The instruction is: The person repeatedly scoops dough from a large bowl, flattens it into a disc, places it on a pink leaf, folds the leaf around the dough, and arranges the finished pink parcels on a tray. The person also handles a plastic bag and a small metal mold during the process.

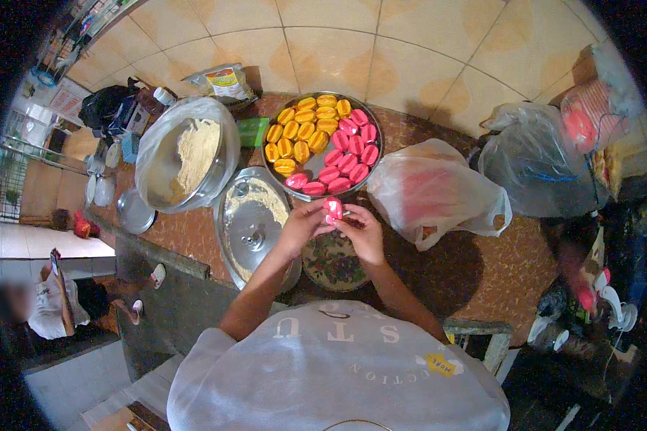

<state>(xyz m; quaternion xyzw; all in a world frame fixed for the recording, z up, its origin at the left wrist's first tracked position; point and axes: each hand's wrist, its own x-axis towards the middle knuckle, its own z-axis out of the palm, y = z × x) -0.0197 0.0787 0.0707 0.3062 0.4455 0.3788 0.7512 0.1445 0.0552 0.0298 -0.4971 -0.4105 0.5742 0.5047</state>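
Both hands meet just below a round metal tray (266, 161). Between the fingers of my left hand (308, 222) and my right hand (362, 229) is a small pink wrapped piece (333, 209). Rows of yellow wrapped pieces (305, 130) fill the tray's left and upper part, and pink wrapped pieces (348, 163) lie along its right and lower side. Under my hands is a round patterned container or lid (334, 264), partly hidden. To the left, a metal lid (252, 237) with a knob holds pale powder around its edge.
Left of the tray stands a plastic-lined bowl of pale powder (199, 156). A green packet (252, 132) and a labelled bag (226, 83) lie behind. Plastic bags (436, 188) with pink contents sit right. A metal plate (136, 210) is farther left. A person (54, 301) sits at far left.
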